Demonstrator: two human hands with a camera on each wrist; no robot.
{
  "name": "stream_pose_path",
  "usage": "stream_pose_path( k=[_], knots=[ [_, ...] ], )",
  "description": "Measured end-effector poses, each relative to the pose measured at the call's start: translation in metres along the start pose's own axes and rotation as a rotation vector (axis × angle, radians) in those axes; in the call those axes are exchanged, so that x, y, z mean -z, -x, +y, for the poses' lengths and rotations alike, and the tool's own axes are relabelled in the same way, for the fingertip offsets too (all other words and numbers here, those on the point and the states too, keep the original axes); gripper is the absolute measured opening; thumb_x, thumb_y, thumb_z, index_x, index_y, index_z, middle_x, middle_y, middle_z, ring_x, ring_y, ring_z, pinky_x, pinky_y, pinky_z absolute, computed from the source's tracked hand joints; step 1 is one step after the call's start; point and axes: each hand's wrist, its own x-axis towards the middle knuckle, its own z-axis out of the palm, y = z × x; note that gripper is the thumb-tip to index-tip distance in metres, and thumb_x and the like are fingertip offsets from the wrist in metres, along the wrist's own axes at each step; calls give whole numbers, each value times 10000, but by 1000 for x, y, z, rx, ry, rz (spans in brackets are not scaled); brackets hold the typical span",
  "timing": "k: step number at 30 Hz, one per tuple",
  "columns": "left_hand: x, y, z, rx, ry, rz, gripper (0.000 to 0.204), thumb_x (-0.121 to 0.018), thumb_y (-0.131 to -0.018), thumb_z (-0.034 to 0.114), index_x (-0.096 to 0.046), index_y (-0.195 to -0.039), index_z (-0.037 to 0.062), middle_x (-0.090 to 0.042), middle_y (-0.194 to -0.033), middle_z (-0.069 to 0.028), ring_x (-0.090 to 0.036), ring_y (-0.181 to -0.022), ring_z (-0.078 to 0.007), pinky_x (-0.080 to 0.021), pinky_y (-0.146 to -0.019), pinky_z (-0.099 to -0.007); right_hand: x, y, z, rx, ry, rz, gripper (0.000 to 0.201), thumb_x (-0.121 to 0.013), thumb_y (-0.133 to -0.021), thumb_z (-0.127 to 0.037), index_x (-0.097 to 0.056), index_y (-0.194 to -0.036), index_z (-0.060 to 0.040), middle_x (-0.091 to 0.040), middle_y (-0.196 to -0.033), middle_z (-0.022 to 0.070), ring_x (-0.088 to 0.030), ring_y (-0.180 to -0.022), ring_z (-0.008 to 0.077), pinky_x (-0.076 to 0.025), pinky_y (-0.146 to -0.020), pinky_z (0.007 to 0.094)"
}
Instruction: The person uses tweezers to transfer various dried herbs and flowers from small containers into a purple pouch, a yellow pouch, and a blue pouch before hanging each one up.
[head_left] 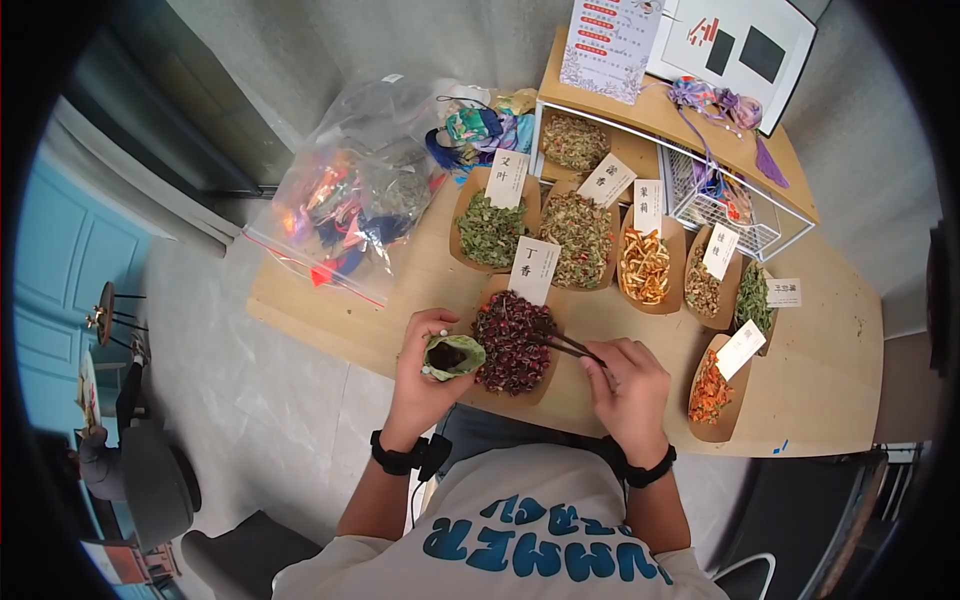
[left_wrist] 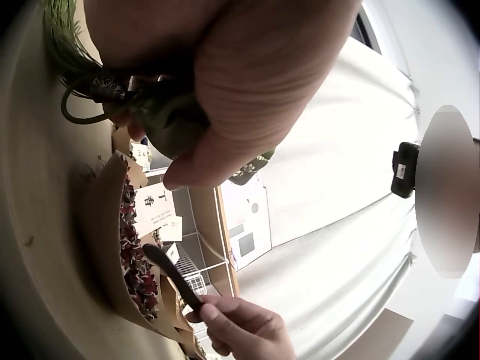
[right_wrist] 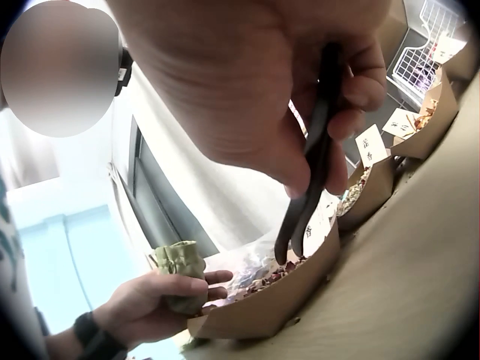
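My left hand (head_left: 420,392) grips a small green fabric pouch (right_wrist: 180,259), its gathered mouth facing up with dark contents inside. From the pouch hang a green cord loop and a green tassel (left_wrist: 64,34) in the left wrist view. My right hand (head_left: 632,388) pinches a pair of dark tongs (right_wrist: 319,169). Their tips reach over dried dark red flower buds (head_left: 508,350), which fill a brown paper tray (right_wrist: 259,319) right beside the pouch. A card with printed characters (head_left: 534,268) stands at the back of this tray.
More paper trays of dried herbs, such as green leaves (head_left: 490,230), yellow-orange pieces (head_left: 645,268) and orange petals (head_left: 710,392), spread behind and rightward. A clear plastic bag (head_left: 350,200) lies at the back left. A wooden shelf (head_left: 690,125) with a wire basket (head_left: 720,200) stands behind.
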Motion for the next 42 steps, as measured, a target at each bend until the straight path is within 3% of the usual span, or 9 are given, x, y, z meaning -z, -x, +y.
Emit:
stream_pose_path(
  k=[10,16,21,25,27,31,33,37,42],
  knots=[
    [2,-4,7,-16,-12,-14,607,-807,-754,-150,-545,-1256,70,-569,-1396,-130,-607,-1269,-223,-522,-1043,-337,-10,3,8,135,41,14,185,-830,-838,-46,-802,-1020,-38,-734,-893,66,-669,-762,278,-552,-660,406],
    [-2,-2,9,-3,-1,-16,660,-804,-780,-156,-533,-1337,72,-565,-1408,-116,-607,-1263,-211,-515,-1053,-332,3,-4,-17,117,-141,113,254,-852,-793,0,-819,-1043,-29,-753,-910,84,-659,-724,272,-547,-636,381],
    [-3,-6,19,-30,-75,-84,689,-822,-738,-143,-555,-1336,71,-566,-1354,-103,-607,-1255,-243,-481,-1080,-345,5,-14,-45,308,-212,30,293,-859,-798,9,-820,-1086,-25,-750,-917,96,-668,-732,272,-548,-644,380],
    [0,-2,15,-5,-74,-53,702,-833,-709,-137,-568,-1324,75,-560,-1339,-97,-606,-1244,-252,-478,-1077,-345,5,-15,-29,209,-247,126,283,-857,-813,-1,-819,-1091,-35,-753,-937,96,-669,-734,275,-552,-649,384],
    [4,1,8,5,-108,-9,715,-815,-704,-145,-557,-1333,79,-554,-1349,-101,-605,-1236,-242,-481,-1075,-340,5,-12,-18,30,-203,112,245,-853,-831,-22,-816,-1072,-46,-752,-938,89,-677,-746,285,-563,-662,394],
    [4,1,0,-21,-46,54,710,-751,-711,-170,-545,-1340,88,-549,-1401,-105,-606,-1233,-221,-489,-1075,-340,1,-8,-14,67,-109,26,210,-852,-847,-53,-812,-1053,-58,-746,-927,82,-688,-776,290,-573,-687,395],
    [4,0,1,68,114,73,706,-747,-743,-176,-507,-1363,61,-528,-1462,-123,-601,-1271,-215,-503,-1078,-339,-5,-7,-20,138,-109,-36,201,-844,-850,-62,-807,-1047,-54,-736,-911,74,-685,-784,281,-569,-689,392],
    [8,1,1,86,194,16,685,-700,-772,-193,-500,-1378,58,-518,-1505,-119,-588,-1297,-178,-510,-1073,-315,-19,-3,-18,191,-11,-47,223,-840,-838,-56,-804,-1058,-48,-731,-906,66,-666,-764,271,-555,-672,394],
    [11,0,8,82,92,45,566,-706,-826,-188,-557,-1324,36,-622,-1335,-82,-640,-1205,-156,-511,-1041,-293,-23,-1,-8,220,-48,-8,228,-847,-815,-46,-813,-1040,-40,-730,-870,55,-650,-729,260,-546,-649,387]
  ],
)
